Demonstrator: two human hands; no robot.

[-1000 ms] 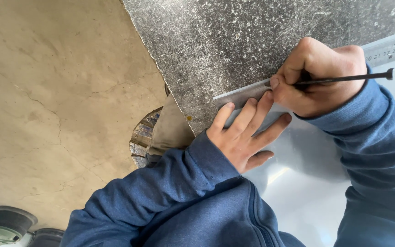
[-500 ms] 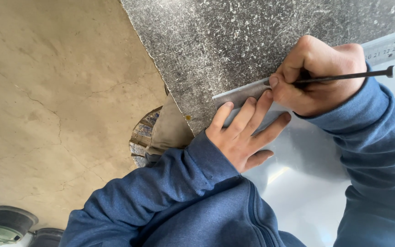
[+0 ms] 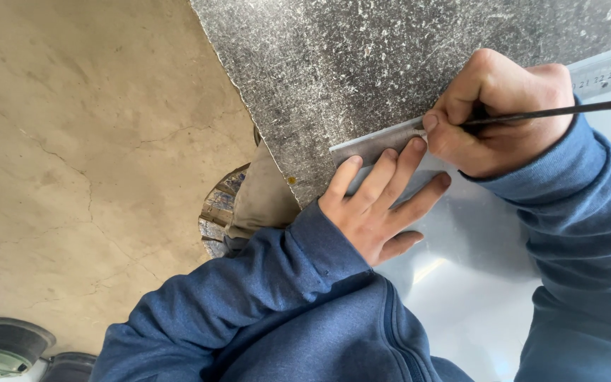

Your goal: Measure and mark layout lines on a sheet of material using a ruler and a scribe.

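Note:
My left hand (image 3: 380, 201) lies flat with fingers spread on a shiny metal sheet (image 3: 461, 283), its fingertips pressing against a steel ruler (image 3: 606, 71) that runs along the sheet's edge. My right hand (image 3: 503, 113) is closed around a thin dark metal scriber (image 3: 567, 110), whose tip meets the ruler's edge just beside my left fingertips. Both arms wear blue sleeves. The sheet and ruler rest on a dark speckled worktop (image 3: 362, 64).
A tan cracked concrete floor (image 3: 86, 141) lies to the left. The toe of a shoe (image 3: 259, 201) shows below the worktop's edge. Two round dark wheel-like objects (image 3: 8, 346) sit at the bottom left corner.

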